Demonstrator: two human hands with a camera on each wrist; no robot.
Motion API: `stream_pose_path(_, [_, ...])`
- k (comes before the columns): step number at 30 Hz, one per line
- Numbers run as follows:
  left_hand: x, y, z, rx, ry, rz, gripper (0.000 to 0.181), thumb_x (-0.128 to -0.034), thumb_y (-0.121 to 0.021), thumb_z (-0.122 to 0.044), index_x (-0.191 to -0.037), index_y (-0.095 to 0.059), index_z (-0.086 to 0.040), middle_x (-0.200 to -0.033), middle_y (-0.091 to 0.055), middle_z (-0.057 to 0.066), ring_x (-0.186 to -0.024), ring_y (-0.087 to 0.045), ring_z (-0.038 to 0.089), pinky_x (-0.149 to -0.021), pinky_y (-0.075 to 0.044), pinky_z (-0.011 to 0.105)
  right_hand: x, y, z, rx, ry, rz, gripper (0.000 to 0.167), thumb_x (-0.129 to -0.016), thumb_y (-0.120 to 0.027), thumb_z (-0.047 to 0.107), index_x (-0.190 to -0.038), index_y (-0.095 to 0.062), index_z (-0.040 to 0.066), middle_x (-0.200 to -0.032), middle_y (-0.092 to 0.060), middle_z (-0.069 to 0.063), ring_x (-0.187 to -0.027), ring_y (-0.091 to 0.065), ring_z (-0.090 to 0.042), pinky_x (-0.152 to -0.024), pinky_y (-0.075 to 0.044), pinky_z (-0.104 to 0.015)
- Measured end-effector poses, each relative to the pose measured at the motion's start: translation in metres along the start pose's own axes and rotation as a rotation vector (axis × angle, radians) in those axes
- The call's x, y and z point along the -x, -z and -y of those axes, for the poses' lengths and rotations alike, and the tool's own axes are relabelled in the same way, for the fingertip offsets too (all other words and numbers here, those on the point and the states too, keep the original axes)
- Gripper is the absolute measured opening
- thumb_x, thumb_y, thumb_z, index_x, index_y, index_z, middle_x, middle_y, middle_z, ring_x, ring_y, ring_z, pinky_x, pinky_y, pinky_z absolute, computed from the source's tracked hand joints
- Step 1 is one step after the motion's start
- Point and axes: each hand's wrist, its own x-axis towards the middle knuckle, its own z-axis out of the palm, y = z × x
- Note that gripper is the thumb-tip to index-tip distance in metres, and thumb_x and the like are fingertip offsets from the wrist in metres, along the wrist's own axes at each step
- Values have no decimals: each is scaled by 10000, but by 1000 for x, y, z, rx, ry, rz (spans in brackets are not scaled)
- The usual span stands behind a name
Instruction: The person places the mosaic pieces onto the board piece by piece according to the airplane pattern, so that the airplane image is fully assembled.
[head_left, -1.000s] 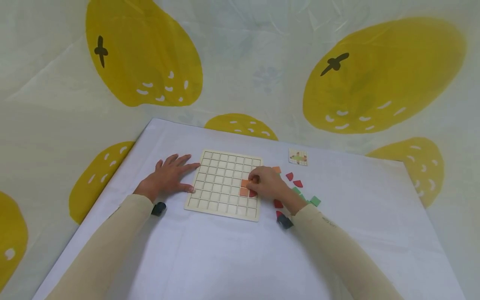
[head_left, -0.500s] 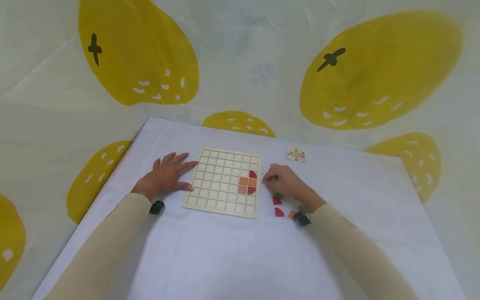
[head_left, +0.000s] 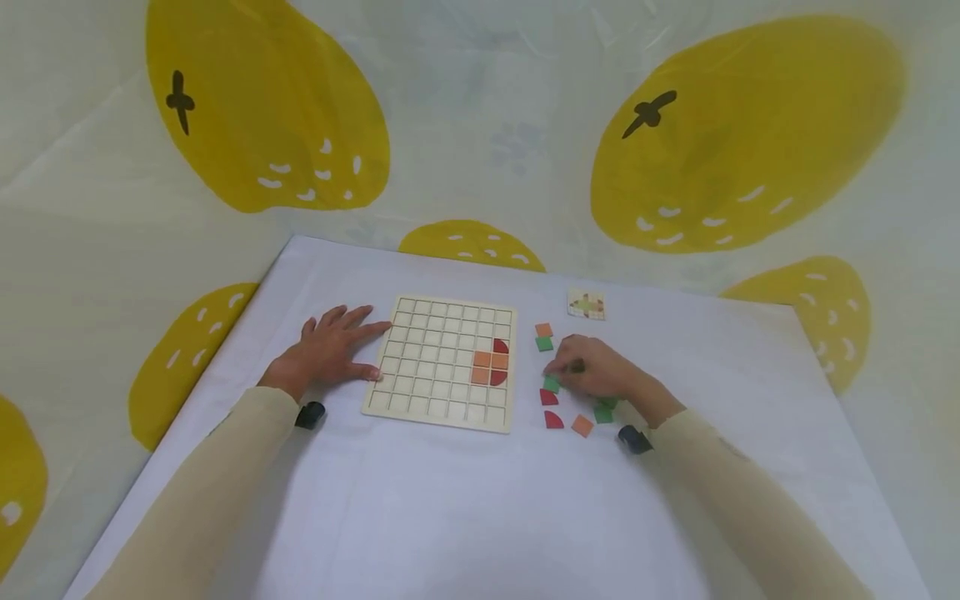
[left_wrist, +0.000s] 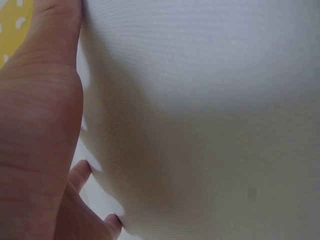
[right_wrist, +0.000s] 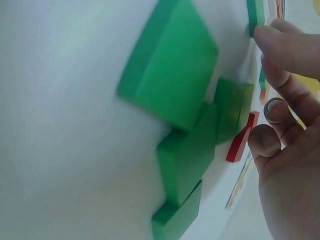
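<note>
My left hand (head_left: 318,354) lies spread on the white cloth, index finger and thumb touching the left edge of a wooden grid board (head_left: 420,367). Its palm side fills the left of the left wrist view (left_wrist: 40,125). On the board's right side sit orange squares (head_left: 482,358) and red quarter-circles (head_left: 500,346). Right of the board, my right hand (head_left: 600,368) hovers low with fingers loosely bent. Its fingertips are at a green square tile (head_left: 552,384); the right wrist view shows the thumb tip beside a green tile (right_wrist: 256,19), no grip visible.
Loose pieces lie around my right hand: an orange square (head_left: 582,426), a red quarter-circle (head_left: 553,420), and green tiles (head_left: 603,414), some under the hand. A small pattern card (head_left: 586,304) lies beyond. Cloth with yellow fruit prints hangs behind the table.
My right hand has left the board and moved right to the loose pieces, uncovering an orange square and red quarter-circles on the board. My left hand stays put; the view shifts slightly.
</note>
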Motion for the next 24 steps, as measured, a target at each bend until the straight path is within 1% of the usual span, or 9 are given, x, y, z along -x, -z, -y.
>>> stream_pose_path(3, [-1, -2, 2, -2, 1, 0, 948, -829, -697, -741, -1630, -318, -403, -1760, -180, 95, -1585, -153, 503, -1164, -176, 828, 1, 0, -1, 25, -26, 30, 278, -940, -774, 175, -1196, -802, 279, -1108, -686, 46, -1072, -571, -166, -868, -580, -309])
stream_pose_path(6, [-2, -3, 3, 0, 2, 1, 955, -822, -696, -750, -1629, -317, -408, -1760, -181, 91, -1586, -150, 501, -1166, -175, 827, 1, 0, 2, 37, -52, 51, 316, -924, -791, 188, -1218, -789, 303, -1149, -672, 33, -1109, -561, -176, -893, -592, -338])
stream_pose_path(13, [-2, -3, 3, 2, -5, -5, 957, -823, -704, -740, -1631, -308, -415, -1762, -176, 86, -1586, -140, 502, -1167, -165, 830, 1, 1, 6, 52, -91, 67, 290, -915, -809, 215, -1188, -795, 310, -1244, -655, 0, -1198, -544, -206, -978, -594, -424])
stream_pose_path(16, [-1, -1, 3, -2, -6, -4, 957, -827, -706, -731, -1634, -300, -416, -1764, -169, 83, -1589, -137, 500, -1170, -164, 828, 2, 0, 5, 68, -86, 54, 282, -909, -816, 218, -1179, -797, 299, -1211, -655, 3, -1174, -547, -204, -973, -591, -419])
stream_pose_path(18, [0, -1, 2, -3, -5, -5, 954, -830, -712, -720, -1634, -300, -414, -1765, -169, 82, -1591, -135, 498, -1174, -164, 825, 2, -1, 4, 77, -83, 40, 283, -909, -817, 220, -1183, -796, 286, -1214, -658, -14, -1183, -549, -225, -972, -594, -429])
stream_pose_path(22, [0, 0, 1, -5, 1, 1, 953, -834, -716, -713, -1636, -299, -410, -1765, -166, 85, -1590, -136, 500, -1176, -163, 825, 4, -2, 2, 54, -129, 11, 290, -912, -810, 213, -1197, -793, 261, -1363, -636, -77, -1336, -515, -301, -1016, -590, -479])
stream_pose_path(24, [0, 0, 0, -7, 5, 5, 952, -836, -718, -709, -1636, -298, -408, -1766, -163, 83, -1591, -136, 499, -1178, -163, 823, 4, -3, 3, 40, -150, -2, 294, -916, -804, 213, -1207, -790, 251, -1428, -612, -93, -1389, -488, -318, -1035, -580, -499])
